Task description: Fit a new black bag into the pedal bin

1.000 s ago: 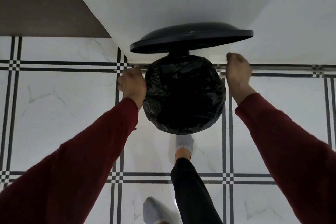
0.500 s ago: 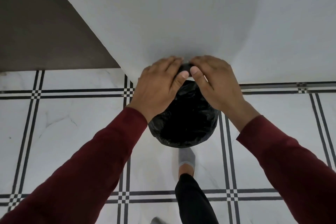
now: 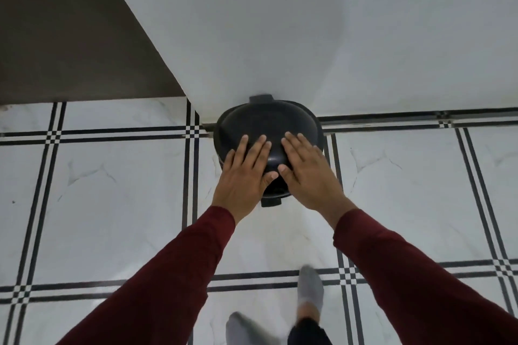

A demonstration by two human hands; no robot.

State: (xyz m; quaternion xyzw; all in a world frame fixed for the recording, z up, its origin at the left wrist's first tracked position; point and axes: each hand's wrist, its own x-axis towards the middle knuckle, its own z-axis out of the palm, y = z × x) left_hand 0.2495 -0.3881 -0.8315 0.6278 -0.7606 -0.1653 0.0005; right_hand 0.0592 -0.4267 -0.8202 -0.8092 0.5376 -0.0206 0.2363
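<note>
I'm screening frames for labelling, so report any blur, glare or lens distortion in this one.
Head view: the grey-socked feet at the bottom are motion-blurred; both hands, left hand and right hand, on the bin lid are fairly sharp; a small highlight glints on the lid between the hands; the wide-angle lens bows the floor tile lines; lighting is soft and even.

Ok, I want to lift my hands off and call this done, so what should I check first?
1. Lid down on the bin: ok.
2. Left hand and right hand flat on the lid, holding nothing: ok.
3. Bag tucked in, none showing at the rim: ok.
4. Bag seated inside: cannot tell, lid hides it.
5. Pedal free of feet: ok.
6. Bin against the wall: ok.
</note>
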